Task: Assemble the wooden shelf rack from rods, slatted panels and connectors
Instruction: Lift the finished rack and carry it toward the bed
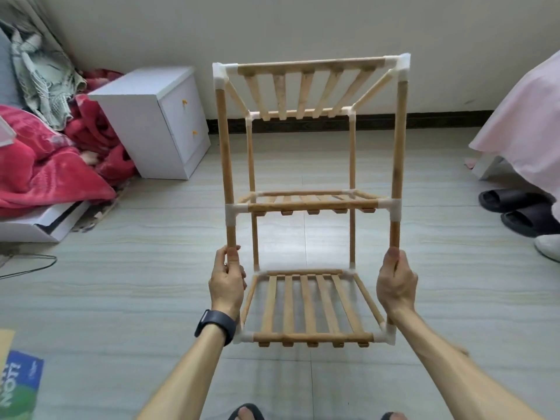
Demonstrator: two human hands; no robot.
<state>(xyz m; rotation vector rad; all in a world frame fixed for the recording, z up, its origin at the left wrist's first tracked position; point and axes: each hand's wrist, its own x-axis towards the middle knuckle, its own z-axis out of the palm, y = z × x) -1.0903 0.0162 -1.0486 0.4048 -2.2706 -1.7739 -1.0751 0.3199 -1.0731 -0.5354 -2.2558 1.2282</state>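
A three-tier wooden shelf rack [312,204] stands upright in front of me, held in the air above the floor. Slatted panels form its top [309,89], middle [312,203] and bottom [312,307] tiers, joined by white plastic connectors [233,212] at the corners. My left hand [227,283], with a black watch at the wrist, grips the lower front left rod. My right hand [395,286] grips the lower front right rod. Both hands sit between the middle and bottom tiers.
A white two-drawer cabinet [157,122] stands at the back left beside red bedding [45,165]. A pink-draped bed [521,116] and black slippers [521,207] are on the right. A blue and green package [18,386] lies at bottom left. Pale tile floor [151,298] surrounds the rack.
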